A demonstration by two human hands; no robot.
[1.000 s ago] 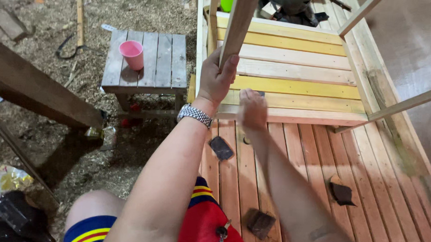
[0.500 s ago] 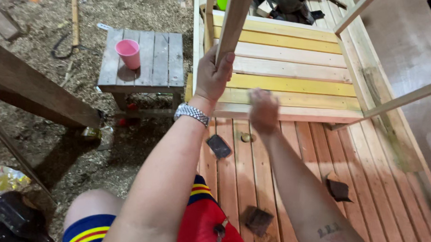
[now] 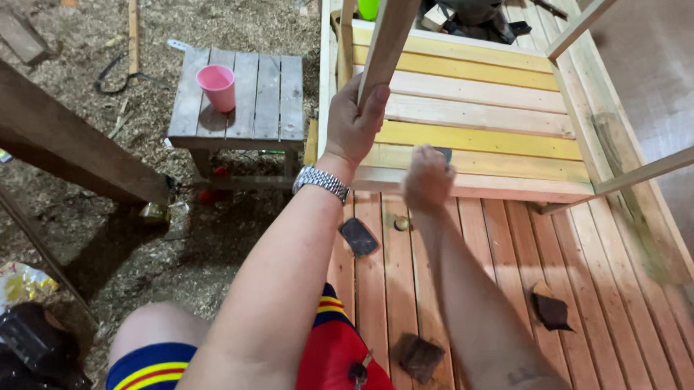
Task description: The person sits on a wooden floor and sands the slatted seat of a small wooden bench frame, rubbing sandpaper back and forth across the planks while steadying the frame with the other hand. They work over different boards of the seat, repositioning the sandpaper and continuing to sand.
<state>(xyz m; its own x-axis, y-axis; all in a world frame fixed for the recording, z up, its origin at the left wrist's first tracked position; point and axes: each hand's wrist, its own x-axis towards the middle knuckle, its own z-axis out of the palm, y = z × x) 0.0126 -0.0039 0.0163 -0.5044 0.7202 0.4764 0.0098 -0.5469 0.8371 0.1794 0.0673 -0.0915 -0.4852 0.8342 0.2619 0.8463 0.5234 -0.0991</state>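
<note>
Wooden post (image 3: 387,39) rises pale and upright from the slatted frame (image 3: 473,107), near that frame's left edge, and the left hand (image 3: 355,126) has its fingers wrapped tight round the post's lower part, a metal watch (image 3: 322,182) on the wrist. Just right of the post, the right hand (image 3: 427,177) is blurred over the frame's near slats; its fingers look bunched together, though whether they grip anything I cannot tell. Frame slats run pale and yellow, and nearer the person they give way to reddish deck boards (image 3: 474,284) with dark scraps lying on them. Left of the frame the ground (image 3: 237,30) is bare earth strewn with sawdust and offcuts. A small grey slatted stool (image 3: 266,100) stands there, bearing a pink cup (image 3: 216,87) whose inside is not visible. At the frame's far edge stands a green cup (image 3: 368,2), contents also unseen.
</note>
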